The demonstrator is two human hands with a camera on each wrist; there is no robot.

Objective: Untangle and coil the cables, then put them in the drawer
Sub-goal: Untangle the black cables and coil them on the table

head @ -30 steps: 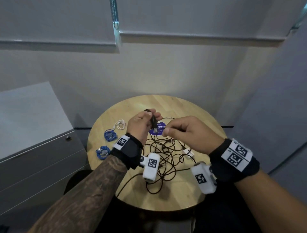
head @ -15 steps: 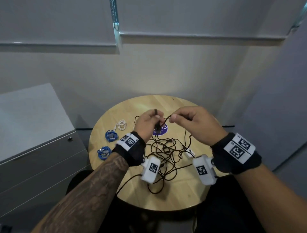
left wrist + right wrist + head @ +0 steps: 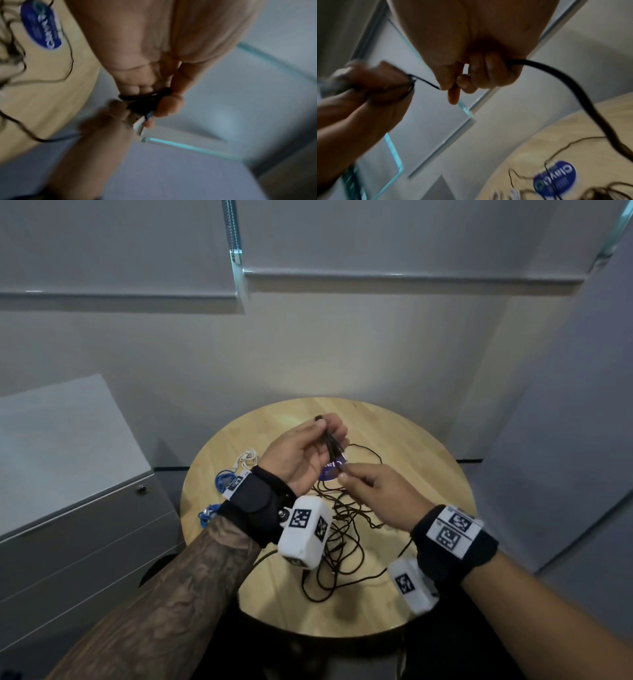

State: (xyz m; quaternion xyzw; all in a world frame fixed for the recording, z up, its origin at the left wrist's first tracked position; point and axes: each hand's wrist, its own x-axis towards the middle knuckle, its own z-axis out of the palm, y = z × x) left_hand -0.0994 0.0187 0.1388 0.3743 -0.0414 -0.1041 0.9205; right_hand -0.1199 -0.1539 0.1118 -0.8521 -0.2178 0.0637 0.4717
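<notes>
A long black cable lies tangled on the round wooden table. My left hand is raised above the table, palm toward me, and grips a few folded loops of this cable. In the left wrist view the loops and a USB plug sit between its thumb and fingers. My right hand is just below and to the right, pinching the cable strand that runs to the left hand. The rest of the cable trails from the right hand down to the tangle.
Two blue coiled cables and a white coiled one lie at the table's left edge. A purple sticker marks the tabletop. A grey drawer cabinet with its drawers closed stands left of the table.
My left hand has turned palm toward me with the loops in it. My right hand has dropped from beside the left hand to just below it, still pinching the cable.
</notes>
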